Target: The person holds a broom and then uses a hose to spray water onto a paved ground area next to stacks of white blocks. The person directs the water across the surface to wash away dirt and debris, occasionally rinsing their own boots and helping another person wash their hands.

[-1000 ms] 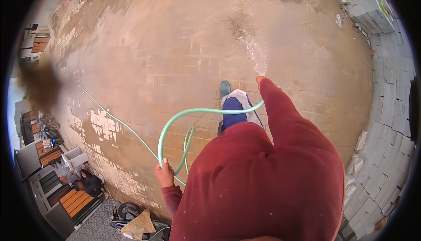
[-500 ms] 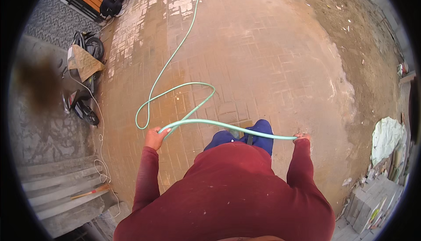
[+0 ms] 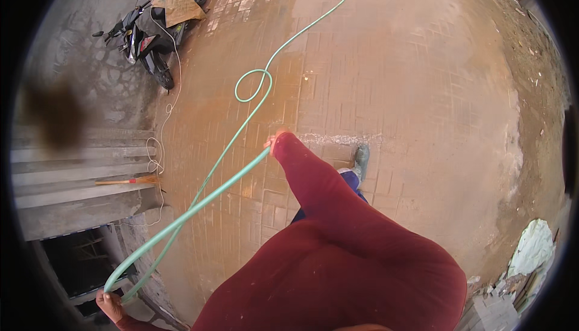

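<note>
A long light-green garden hose (image 3: 187, 213) runs between my two hands in a slanting stretch. Out at the lower left, my left hand (image 3: 110, 305) is closed on the hose where it bends back on itself. My right hand (image 3: 276, 141) reaches across my front and grips the hose at or near its end; the sleeve partly hides the fingers. A whitish splash lies on the paving to the right of that hand. From the bend the hose runs forward, makes one small loop on the ground and continues to the far edge.
Wet, muddy brick paving (image 3: 386, 84) spreads ahead. A motorcycle (image 3: 154, 41) with a brown cover stands at the far left. Steps (image 3: 66, 168) at the left bear a broom (image 3: 129, 180), beside a thin white cable (image 3: 161, 150). A pale sheet (image 3: 531, 246) and blocks lie at the right.
My left hand has swung out and back to the lower left with the hose. My right hand has crossed leftward over my front. The hose's ground loop has become smaller, and the view has turned.
</note>
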The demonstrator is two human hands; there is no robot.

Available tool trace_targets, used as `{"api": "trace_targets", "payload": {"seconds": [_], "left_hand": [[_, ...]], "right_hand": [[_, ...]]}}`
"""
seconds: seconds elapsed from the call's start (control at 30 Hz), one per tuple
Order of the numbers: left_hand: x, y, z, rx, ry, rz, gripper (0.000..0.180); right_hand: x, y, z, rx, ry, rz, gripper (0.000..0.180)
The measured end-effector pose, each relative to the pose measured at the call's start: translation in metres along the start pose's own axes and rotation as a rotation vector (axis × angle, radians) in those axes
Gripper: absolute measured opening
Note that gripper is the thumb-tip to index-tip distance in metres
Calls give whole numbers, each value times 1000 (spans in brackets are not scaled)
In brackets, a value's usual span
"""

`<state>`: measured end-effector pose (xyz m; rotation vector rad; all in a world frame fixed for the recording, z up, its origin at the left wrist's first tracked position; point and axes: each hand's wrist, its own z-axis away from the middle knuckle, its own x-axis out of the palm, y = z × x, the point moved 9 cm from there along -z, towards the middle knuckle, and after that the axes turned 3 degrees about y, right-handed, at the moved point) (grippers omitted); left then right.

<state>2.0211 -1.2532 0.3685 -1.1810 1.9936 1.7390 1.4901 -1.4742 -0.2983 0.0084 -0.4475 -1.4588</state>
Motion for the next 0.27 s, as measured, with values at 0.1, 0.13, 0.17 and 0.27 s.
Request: {"api": "trace_targets", "payload": {"seconds": [0.1,0.13,0.17,0.27], "left_hand": [[-120,27,-47,129,161,-178,46],[-154,19,-62,156,203,-436,47],[-143,9,-85,198,173,-545,45],[-84,-39,-118,237,108,-658,36]], "right_hand": [[25,154,0,78,-56,229,27],[31,191,-2,52,-68,426,42],[30,209,-12,35,-55,548,42],[56,259,-60,-92,-166,903,26]]}}
